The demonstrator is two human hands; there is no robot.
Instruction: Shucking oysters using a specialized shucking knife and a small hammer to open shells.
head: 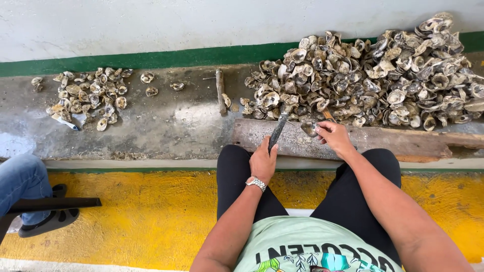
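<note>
Here, from the head camera, I see my left hand [262,162] closed around the handle of a long dark metal rod [278,130] that angles up toward twelve o'clock, its tip against the big heap of grey-brown oyster shells [373,75] at one o'clock. My right hand [334,137] pinches a single grey oyster [309,128] with curled fingers, just above the weathered wooden plank [393,141] on the wet concrete ledge [166,126]. At ten o'clock lies a smaller pile of opened shells [85,98], and at eight o'clock another person's blue-jeaned leg [22,184].
</note>
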